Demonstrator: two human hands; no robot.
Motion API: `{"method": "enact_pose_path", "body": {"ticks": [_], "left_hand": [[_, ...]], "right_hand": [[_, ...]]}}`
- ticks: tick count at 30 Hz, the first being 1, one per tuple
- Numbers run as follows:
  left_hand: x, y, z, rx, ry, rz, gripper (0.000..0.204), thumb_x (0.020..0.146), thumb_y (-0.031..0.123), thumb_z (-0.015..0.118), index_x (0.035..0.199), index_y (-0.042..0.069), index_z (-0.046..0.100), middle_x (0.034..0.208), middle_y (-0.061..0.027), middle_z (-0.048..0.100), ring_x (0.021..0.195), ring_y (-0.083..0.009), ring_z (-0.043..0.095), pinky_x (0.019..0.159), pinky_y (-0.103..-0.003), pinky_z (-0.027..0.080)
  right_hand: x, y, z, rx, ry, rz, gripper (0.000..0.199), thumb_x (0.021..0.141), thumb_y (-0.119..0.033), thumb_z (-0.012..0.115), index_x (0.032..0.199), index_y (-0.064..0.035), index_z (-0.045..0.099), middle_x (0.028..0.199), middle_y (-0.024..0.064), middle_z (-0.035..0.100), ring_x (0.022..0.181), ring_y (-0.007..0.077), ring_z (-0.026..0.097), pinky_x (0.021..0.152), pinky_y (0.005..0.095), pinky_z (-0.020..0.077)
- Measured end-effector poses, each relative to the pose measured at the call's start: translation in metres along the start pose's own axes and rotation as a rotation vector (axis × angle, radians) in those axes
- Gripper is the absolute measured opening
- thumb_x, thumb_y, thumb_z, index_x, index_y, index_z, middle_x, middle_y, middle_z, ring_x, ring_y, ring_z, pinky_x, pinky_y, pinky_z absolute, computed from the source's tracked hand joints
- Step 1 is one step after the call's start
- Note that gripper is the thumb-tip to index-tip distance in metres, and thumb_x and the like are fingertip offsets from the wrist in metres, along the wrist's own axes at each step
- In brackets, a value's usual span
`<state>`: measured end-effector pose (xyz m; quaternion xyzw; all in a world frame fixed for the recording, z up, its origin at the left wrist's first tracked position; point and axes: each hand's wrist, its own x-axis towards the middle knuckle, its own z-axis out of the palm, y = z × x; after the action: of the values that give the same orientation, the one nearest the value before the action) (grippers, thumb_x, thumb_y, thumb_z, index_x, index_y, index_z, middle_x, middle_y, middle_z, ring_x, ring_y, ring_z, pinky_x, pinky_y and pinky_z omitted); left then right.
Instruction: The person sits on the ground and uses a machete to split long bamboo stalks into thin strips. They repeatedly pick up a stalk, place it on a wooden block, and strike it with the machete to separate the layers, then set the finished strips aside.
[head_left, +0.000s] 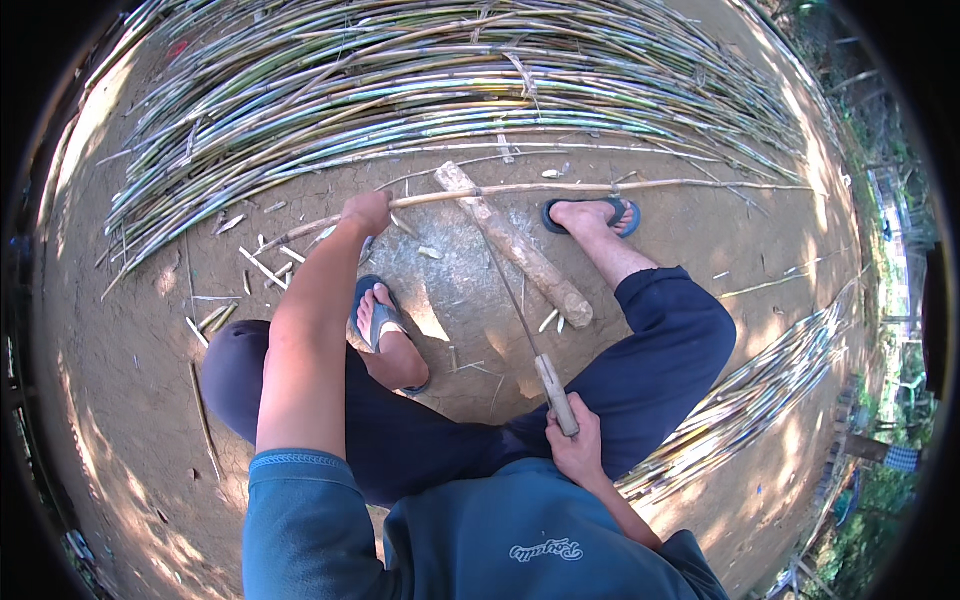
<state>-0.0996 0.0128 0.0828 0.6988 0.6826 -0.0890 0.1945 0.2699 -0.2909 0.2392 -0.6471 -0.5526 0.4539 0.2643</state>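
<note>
My left hand [368, 212] is closed around a long, thin bamboo pole [560, 187], near its left end. The pole runs left to right and crosses over the upper end of a short wooden log [525, 258] lying on the ground. My right hand [577, 440], by my right thigh, grips the pale wooden handle of a long knife [550, 385]. Its narrow dark blade points away from me, with the far end beside the log and close below the pole.
A large heap of bamboo poles [400, 105] lies across the far side. A smaller bundle of split canes [740, 400] rests on the right. Cut offcuts [262, 268] are scattered on the dirt ground [130, 380] at left. My sandalled feet flank the log.
</note>
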Motion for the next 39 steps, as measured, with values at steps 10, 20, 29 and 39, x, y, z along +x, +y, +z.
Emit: {"method": "enact_pose_path", "body": {"ticks": [10,20,29,39], "left_hand": [[-0.048,-0.001,0.068,-0.109,-0.124,-0.013,0.034,0.089,0.037,0.055,0.107,0.011,0.069,0.106,-0.0174,0.068,0.102,-0.0346,0.065,0.088,-0.045,0.052],[-0.058,-0.034,0.076,-0.166,-0.139,-0.189,0.039,0.082,0.036,0.059,0.11,0.008,0.068,0.108,-0.0188,0.068,0.102,-0.0355,0.065,0.09,-0.045,0.051],[-0.01,0.014,0.076,-0.197,-0.095,0.024,0.039,0.081,0.036,0.061,0.105,0.007,0.068,0.103,-0.0207,0.068,0.097,-0.0379,0.065,0.086,-0.047,0.052],[0.025,0.066,0.072,-0.199,-0.052,-0.187,0.035,0.079,0.03,0.061,0.1,0.003,0.071,0.104,-0.0191,0.07,0.099,-0.0338,0.068,0.085,-0.043,0.054]], "right_hand": [[0.074,0.02,0.037,0.202,0.029,-0.05,0.029,0.095,-0.027,0.055,0.086,0.0005,0.057,0.063,0.0039,0.051,0.058,0.0126,0.05,0.055,0.0295,0.0397],[0.133,0.045,0.087,0.173,-0.086,-0.038,0.034,0.099,-0.03,0.051,0.091,0.0014,0.061,0.064,0.0027,0.053,0.061,0.0111,0.052,0.056,0.0291,0.0416],[0.135,0.041,0.086,0.213,-0.117,0.076,0.027,0.098,-0.023,0.051,0.09,0.0006,0.06,0.065,0.0016,0.053,0.062,0.0103,0.051,0.06,0.0274,0.0421],[0.141,0.021,0.087,-0.034,-0.069,0.052,0.022,0.083,-0.018,0.065,0.074,-0.0005,0.055,0.054,0.0049,0.048,0.052,0.0101,0.044,0.05,0.0328,0.0369]]}}
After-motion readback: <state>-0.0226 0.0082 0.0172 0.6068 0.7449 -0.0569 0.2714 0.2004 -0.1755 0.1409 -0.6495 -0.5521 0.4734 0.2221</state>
